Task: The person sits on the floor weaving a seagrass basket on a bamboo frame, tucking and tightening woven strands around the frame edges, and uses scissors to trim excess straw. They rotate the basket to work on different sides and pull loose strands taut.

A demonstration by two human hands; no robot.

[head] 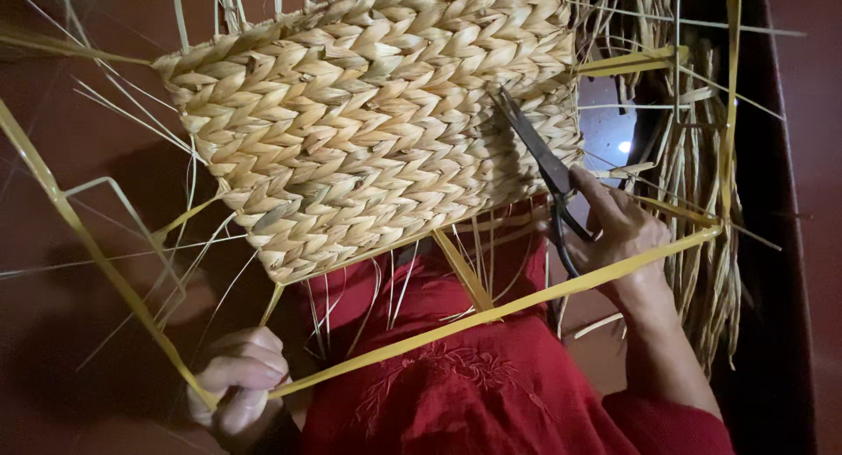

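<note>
Fingers of my right hand (618, 231) are closed through the handles of the black scissors (539, 161), and the thumb lies along the upper handle. The blades point up and to the left and lie against the lower right part of the woven basket (368, 122), touching its braided wall near the right edge. I cannot tell if the blades are parted or together.

My left hand (239, 376) is below the basket, to its lower left, and its fingers are clenched around a corner of the yellow frame (491, 310). From this fist one flat yellow bar runs up to the right, under the basket, and passes across my right wrist. Another bar goes up to the left, well apart from the basket's left side.

The basket is made of pale, thick braided straw in a herringbone pattern, and it is tilted, with the bottom edge toward me. Thin loose straw ends (395, 284) hang from this edge over my red garment (474, 385). To the right of the basket stands a bundle of dry straw stalks (702, 236). All around the basket is the dark red-brown floor (79, 139).
</note>
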